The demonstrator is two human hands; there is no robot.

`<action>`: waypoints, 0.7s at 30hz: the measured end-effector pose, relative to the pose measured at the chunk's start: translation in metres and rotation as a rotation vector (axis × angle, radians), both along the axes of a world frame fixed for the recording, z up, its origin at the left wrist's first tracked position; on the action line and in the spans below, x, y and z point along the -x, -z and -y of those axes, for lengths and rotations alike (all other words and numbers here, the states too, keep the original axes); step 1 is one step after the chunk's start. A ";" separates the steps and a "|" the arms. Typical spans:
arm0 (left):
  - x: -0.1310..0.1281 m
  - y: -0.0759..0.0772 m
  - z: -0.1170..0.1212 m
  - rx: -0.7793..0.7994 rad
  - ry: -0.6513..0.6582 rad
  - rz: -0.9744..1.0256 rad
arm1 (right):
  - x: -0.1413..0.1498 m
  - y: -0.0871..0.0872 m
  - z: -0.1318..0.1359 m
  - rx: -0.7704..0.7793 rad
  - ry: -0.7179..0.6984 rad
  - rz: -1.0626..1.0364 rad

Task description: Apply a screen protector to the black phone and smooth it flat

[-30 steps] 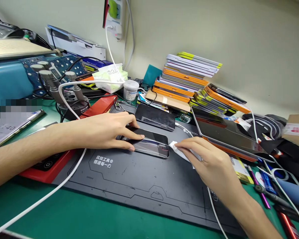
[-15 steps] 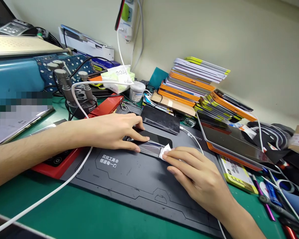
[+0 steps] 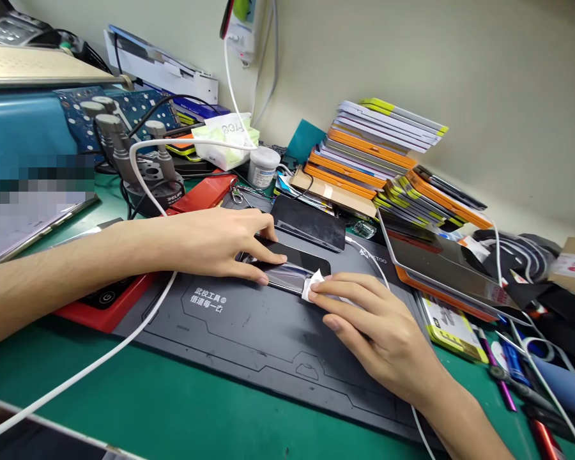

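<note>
A smartphone with a dark glossy face lies flat on the grey work mat. My left hand reaches over its left end, thumb at the near edge and fingers on the face and far side, gripping it against the mat. Pinched under the fingertips of my right hand is a small folded white tissue, pressed to the phone's right end at the near corner. Part of the tissue is hidden under those fingers. Another dark phone lies just beyond, with a white cable at its right end.
A white cable loops over the red device at left. Stacked tablets and cases stand behind. At right are a large tablet and several tools; a microscope-like stand is at back left.
The view has shifted slightly. My right hand has moved the tissue a little along the phone's right end. My left hand keeps its hold on the phone.
</note>
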State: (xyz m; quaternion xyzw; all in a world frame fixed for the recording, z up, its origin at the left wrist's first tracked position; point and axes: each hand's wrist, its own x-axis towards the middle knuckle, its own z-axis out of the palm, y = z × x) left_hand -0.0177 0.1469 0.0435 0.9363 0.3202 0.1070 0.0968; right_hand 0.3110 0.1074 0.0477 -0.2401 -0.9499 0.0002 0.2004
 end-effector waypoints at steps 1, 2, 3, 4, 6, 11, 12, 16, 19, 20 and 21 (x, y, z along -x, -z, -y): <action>0.000 -0.001 0.000 0.003 0.000 -0.001 | 0.000 0.000 0.000 0.003 -0.010 0.002; 0.000 -0.001 0.000 0.006 0.001 0.000 | 0.000 0.000 0.000 0.001 -0.011 0.005; 0.000 -0.001 -0.001 0.009 0.000 0.002 | 0.001 0.001 0.000 -0.006 -0.004 0.008; 0.000 -0.001 -0.001 0.011 -0.001 0.006 | 0.001 0.002 0.000 -0.016 0.010 0.011; 0.000 -0.001 -0.001 0.010 -0.005 0.015 | 0.003 0.005 0.000 -0.029 0.046 0.023; 0.001 0.000 -0.001 0.011 -0.004 0.015 | 0.002 0.004 0.000 -0.002 0.083 0.044; 0.001 0.001 -0.001 0.014 -0.007 0.020 | 0.001 0.003 0.000 0.013 0.070 0.041; 0.001 0.001 -0.001 0.022 -0.006 0.034 | -0.003 -0.002 -0.001 0.052 0.023 0.024; 0.001 0.000 -0.001 0.027 -0.002 0.037 | -0.002 -0.002 -0.002 0.047 0.033 0.011; 0.001 0.000 -0.001 0.027 -0.003 0.041 | -0.001 -0.001 -0.002 0.043 0.037 0.009; 0.002 0.000 -0.001 0.027 -0.003 0.044 | 0.000 0.000 -0.002 0.040 0.040 0.008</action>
